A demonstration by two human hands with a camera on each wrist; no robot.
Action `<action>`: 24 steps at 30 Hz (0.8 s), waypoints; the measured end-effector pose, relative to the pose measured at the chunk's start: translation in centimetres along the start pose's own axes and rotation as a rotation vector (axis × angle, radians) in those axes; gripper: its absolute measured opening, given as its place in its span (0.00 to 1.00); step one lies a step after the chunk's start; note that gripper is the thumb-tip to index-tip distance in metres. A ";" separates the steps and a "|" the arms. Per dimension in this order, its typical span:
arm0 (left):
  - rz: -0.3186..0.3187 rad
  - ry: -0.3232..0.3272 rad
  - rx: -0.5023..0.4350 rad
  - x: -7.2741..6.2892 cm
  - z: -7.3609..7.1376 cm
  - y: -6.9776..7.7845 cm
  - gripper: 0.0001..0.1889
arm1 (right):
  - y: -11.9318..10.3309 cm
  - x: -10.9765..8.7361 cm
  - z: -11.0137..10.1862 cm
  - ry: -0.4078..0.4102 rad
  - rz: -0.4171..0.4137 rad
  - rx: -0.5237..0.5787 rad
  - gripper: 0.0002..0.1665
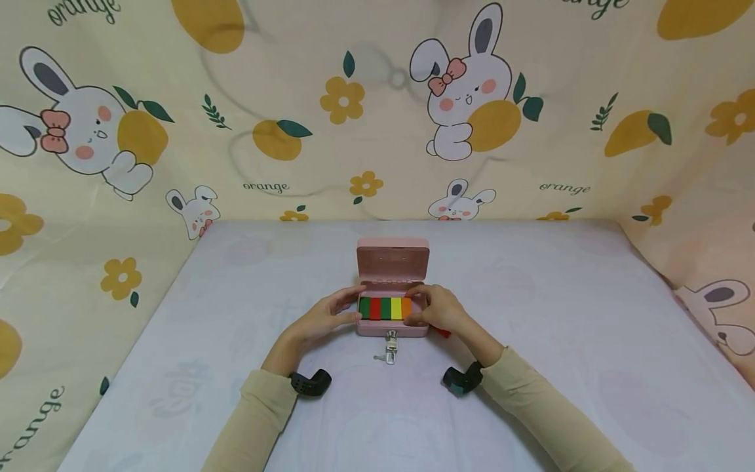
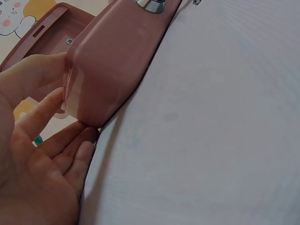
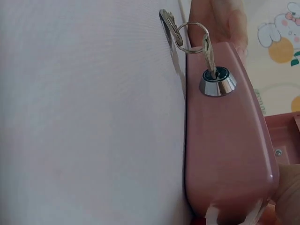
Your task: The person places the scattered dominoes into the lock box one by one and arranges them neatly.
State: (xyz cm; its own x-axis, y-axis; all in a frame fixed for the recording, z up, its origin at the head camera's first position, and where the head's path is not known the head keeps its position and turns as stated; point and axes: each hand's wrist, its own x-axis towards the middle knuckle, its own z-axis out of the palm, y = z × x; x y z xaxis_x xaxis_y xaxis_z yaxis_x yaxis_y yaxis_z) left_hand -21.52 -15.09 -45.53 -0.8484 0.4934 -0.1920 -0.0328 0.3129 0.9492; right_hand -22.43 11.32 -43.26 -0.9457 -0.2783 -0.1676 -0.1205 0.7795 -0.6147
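Note:
A pink metal cash box (image 1: 392, 331) stands with its lid (image 1: 393, 259) raised. Inside lies a row of coloured blocks: green (image 1: 365, 308), red (image 1: 375, 309), another green, yellow (image 1: 396, 309) and orange (image 1: 406, 307). My left hand (image 1: 321, 320) touches the box's left end; in the left wrist view its fingers (image 2: 47, 112) rest against the end wall and lower edge. Within the box's right end, my right hand (image 1: 442, 308) pinches the orange block between thumb and fingers. The right wrist view mostly hides that hand behind the box.
A key on a ring (image 3: 192, 37) sits in the front lock (image 3: 218, 83), with a second key hanging from it. Something red (image 1: 441, 332) lies beside the box under my right hand. White cloth (image 1: 531, 295) covers the table; a rabbit-print curtain hangs behind.

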 end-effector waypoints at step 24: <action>0.005 -0.003 0.004 0.0 0.0 0.0 0.33 | 0.4 -1.5 -1.9 0.076 -0.023 0.175 0.22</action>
State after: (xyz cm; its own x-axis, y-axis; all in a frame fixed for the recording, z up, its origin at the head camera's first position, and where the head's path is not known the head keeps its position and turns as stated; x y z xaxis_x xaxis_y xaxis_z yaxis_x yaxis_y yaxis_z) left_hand -21.56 -15.07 -45.56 -0.8470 0.4972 -0.1879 -0.0264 0.3137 0.9492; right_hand -21.60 13.06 -41.78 -0.9642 -0.2464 -0.0978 -0.0938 0.6621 -0.7435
